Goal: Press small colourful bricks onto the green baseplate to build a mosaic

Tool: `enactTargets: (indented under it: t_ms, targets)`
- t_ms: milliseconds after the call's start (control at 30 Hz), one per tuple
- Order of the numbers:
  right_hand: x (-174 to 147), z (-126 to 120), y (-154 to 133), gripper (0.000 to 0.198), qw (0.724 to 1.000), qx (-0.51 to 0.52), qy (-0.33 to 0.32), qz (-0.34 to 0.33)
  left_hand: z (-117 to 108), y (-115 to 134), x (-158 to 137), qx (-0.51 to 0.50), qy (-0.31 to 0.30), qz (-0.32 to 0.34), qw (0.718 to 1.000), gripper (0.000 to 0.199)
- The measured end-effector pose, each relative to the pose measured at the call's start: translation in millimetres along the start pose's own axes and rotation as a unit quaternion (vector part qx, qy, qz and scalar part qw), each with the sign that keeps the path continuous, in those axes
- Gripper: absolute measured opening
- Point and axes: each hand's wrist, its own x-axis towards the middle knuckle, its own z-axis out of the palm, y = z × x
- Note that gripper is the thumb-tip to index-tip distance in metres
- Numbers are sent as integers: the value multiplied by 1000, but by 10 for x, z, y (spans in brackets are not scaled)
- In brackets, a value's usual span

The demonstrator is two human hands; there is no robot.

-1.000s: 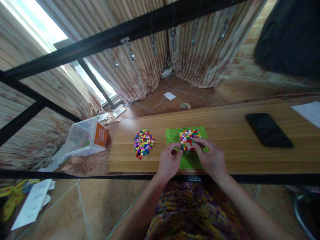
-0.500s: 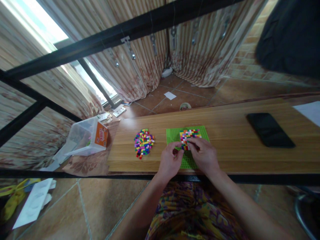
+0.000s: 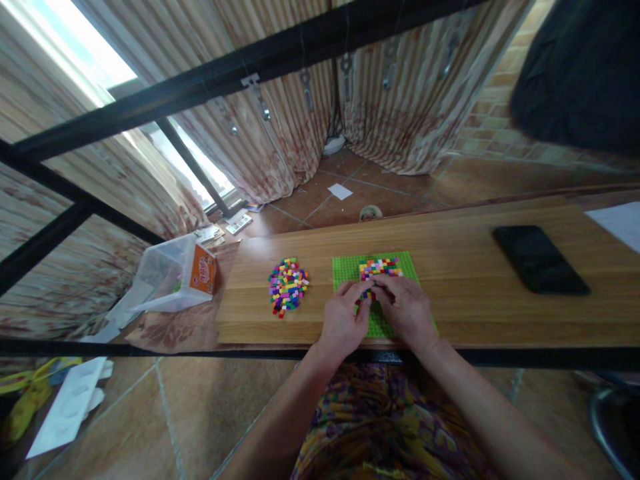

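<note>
A green studded baseplate [image 3: 345, 268] lies on the wooden table, with a block of small multicoloured bricks [image 3: 380, 267] built on it. My left hand [image 3: 346, 319] is over the plate's left part, thumb and fingers curled together at the near side of the bricks. From the right, my right hand [image 3: 407, 310] meets it there, fingertips bent down and closed. Both hands' fingertips nearly touch; whatever they pinch is hidden behind the fingers. To the left lies a loose pile of small coloured bricks [image 3: 289, 287].
A black phone [image 3: 541, 260] lies on the right of the wooden tabletop [image 3: 465, 267], near a white sheet [image 3: 620, 223]. At the left end a clear plastic box [image 3: 167, 273] with an orange label lies tipped. A black metal bar [image 3: 200, 90] crosses above the table.
My left hand has moved slightly right and up, its fingertips now beside my right hand's over the near bricks. The brick pile has not changed.
</note>
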Motion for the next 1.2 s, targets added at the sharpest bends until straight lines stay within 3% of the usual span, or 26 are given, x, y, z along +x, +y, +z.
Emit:
enactTargets:
  t_ms: [167,533,1200]
  targets:
    - [-3,20,6,25,1000,-1,2,24,-5,2,29,20,6,17,1000,34]
    - [-8,-5,2,32,997,-71,-13,-9,28,-27,12,117,-18,56,991,34]
    - [-13,-5,-24,34,997,-72,-23,0,138,-58,-22,246,-40,44,967,41]
